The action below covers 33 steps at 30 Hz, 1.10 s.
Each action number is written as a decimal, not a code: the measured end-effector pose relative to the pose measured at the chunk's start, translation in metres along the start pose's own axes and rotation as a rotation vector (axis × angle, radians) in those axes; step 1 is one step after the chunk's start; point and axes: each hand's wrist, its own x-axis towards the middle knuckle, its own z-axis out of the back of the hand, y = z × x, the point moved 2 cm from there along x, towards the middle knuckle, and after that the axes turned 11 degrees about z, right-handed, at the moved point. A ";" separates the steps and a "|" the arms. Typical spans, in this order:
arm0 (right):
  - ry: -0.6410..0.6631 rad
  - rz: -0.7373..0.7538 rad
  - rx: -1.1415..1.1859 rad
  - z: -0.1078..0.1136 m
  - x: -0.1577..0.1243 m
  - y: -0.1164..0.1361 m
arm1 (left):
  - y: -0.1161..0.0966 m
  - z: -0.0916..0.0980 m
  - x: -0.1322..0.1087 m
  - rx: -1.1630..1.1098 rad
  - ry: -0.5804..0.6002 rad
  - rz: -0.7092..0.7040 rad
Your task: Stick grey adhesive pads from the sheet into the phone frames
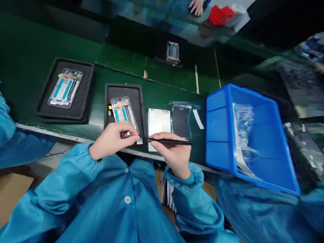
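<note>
**Left fingers hide the phone frame's lower end, right hand holds a slim black tool**

From here I can't make out what my left hand (113,141) is doing under its fingertips (133,135). They curl down over the lower end of the phone frame (124,113), which lies in a black tray (124,88), and that end is hidden. They may be gripping the frame or something small, I can't tell. A small white piece (139,141) sticks out just beyond them.

My right hand (172,152) is closed around a slim black tool (172,142), possibly tweezers, with its tip reaching toward the left fingertips. Under that hand lies a white sheet (159,125), beside a clear film pack (181,119). Next comes a blue plastic bin (217,128) with a clear bag (243,128) inside.

A second phone frame (65,88) sits in another black tray (83,98) on the green bench (121,64). A third frame (172,52) is farther off, blurred. At the top edge, a co-worker's hand (196,6) is cut off. Print on the frames is too small to read.
</note>
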 end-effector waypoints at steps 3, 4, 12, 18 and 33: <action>0.020 -0.017 -0.006 -0.003 0.000 0.000 | 0.000 0.001 -0.001 -0.007 0.013 -0.006; 0.020 -0.016 -0.005 -0.003 0.000 0.000 | 0.001 0.002 -0.001 -0.004 0.007 -0.013; -0.060 -0.015 -0.044 -0.004 0.006 -0.010 | 0.012 0.009 -0.005 0.498 -0.219 -0.180; -0.067 -0.116 -0.090 -0.023 0.035 -0.025 | 0.020 0.008 -0.002 0.928 -0.082 -0.283; 0.083 -0.258 -0.100 -0.072 0.088 -0.040 | 0.024 0.024 -0.003 0.711 -0.134 -0.267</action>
